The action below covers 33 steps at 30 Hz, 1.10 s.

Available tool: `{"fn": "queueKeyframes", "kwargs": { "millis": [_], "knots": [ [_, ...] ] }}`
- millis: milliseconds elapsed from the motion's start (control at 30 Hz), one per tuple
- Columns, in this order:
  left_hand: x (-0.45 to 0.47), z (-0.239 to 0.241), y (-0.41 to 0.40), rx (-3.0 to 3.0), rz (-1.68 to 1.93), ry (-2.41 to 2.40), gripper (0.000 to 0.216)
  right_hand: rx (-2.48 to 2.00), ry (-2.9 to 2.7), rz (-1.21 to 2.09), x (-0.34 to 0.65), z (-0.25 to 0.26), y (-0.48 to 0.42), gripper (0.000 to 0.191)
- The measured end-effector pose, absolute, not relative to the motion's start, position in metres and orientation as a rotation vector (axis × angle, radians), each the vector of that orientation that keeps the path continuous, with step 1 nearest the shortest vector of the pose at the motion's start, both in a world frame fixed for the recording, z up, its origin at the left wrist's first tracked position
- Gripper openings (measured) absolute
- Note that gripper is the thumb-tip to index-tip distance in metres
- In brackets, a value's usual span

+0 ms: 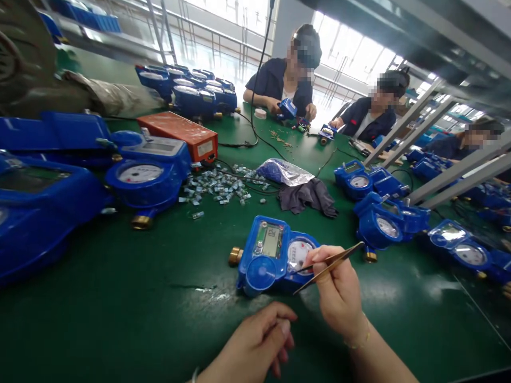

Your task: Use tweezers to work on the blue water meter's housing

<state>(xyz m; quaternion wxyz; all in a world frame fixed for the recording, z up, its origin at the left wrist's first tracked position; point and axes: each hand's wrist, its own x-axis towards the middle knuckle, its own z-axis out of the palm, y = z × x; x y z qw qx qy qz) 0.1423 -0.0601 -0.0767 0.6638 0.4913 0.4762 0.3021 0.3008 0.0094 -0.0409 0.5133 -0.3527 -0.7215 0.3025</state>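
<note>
A blue water meter with a small display and a round dial lies on the green table in front of me. My right hand grips brass tweezers, their tips pointing left over the meter's dial side. My left hand rests low on the table just below the meter, fingers curled together; whether something small is pinched in them I cannot tell.
Blue meters crowd the left, and more meters sit at right. Small clear parts are scattered mid-table beside a plastic bag, a dark cloth and an orange box. Three people work across the table.
</note>
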Motion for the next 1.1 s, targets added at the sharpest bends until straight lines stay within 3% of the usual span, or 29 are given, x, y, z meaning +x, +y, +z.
{"fn": "queueKeyframes", "kwargs": {
  "millis": [200,367,533,800,1100],
  "knots": [
    [0.143,-0.08,-0.03,0.44,0.722,0.754,0.027,-0.898,-1.832,0.727,0.306,-0.033,0.008,0.011],
    [0.141,-0.082,-0.03,0.389,0.709,0.637,0.031,-0.953,-2.002,0.77,0.307,-0.015,0.013,0.011],
    [0.14,-0.081,-0.029,0.491,0.826,0.612,0.047,-0.812,-2.313,0.601,0.298,-0.004,0.023,0.014],
    [0.141,-0.084,-0.027,0.441,0.858,0.676,0.048,-0.869,-1.885,0.793,0.304,-0.025,0.024,0.013],
    [0.143,-0.084,-0.027,0.429,0.841,0.697,0.051,-0.845,-1.924,0.776,0.303,-0.024,0.021,0.013]
  ]
}}
